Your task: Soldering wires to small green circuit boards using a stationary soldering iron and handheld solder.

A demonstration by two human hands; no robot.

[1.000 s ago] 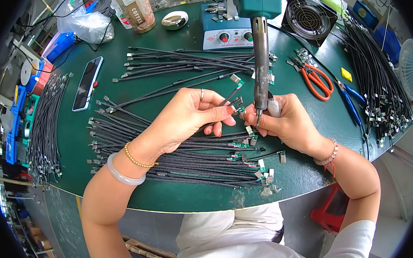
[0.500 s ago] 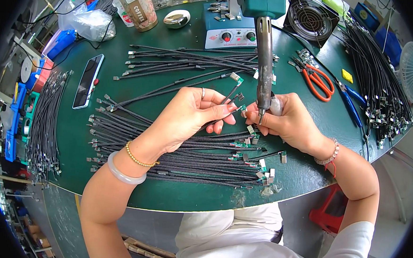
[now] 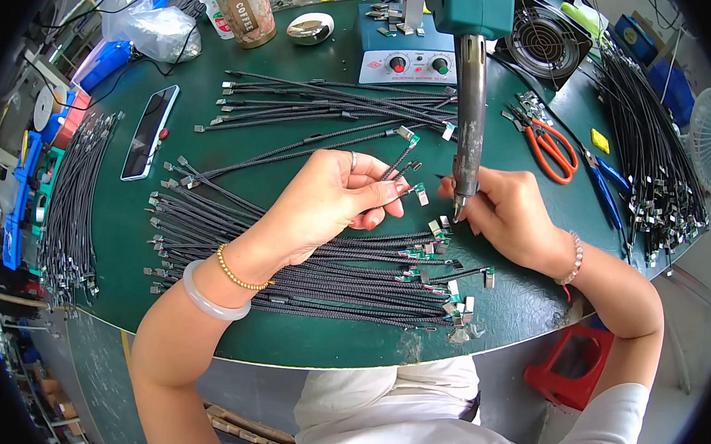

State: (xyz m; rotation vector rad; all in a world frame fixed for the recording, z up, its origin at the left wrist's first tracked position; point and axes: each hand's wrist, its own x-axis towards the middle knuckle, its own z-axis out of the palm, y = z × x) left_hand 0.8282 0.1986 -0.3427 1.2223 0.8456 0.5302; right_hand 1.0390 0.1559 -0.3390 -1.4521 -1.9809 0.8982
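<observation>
My left hand (image 3: 333,192) is closed, pinching the ends of black braided cables (image 3: 389,174) between thumb and fingers. A small green circuit board with a metal plug (image 3: 421,195) sticks out past the thumb tip. My right hand (image 3: 506,215) is closed beside the soldering gun (image 3: 469,115), which points straight down with its tip near my fingers. A thin dark end shows at my right fingertips; the gun's barrel partly hides them, and I cannot make out what they hold. Beneath my left hand lies a row of similar cables (image 3: 351,291), green boards and plugs at their right ends.
A blue control box (image 3: 410,54) with knobs stands at the back, beside a black fan (image 3: 541,42). Orange-handled pliers (image 3: 551,148) and blue pliers (image 3: 605,192) lie right. Cable bundles (image 3: 76,205) hang at the left edge. A phone (image 3: 149,132) and a cup (image 3: 242,12) are left.
My right hand has drawn slightly right, away from the plug, and turned back-up. The left hand keeps its grip on the cables. The whole view has shifted a little.
</observation>
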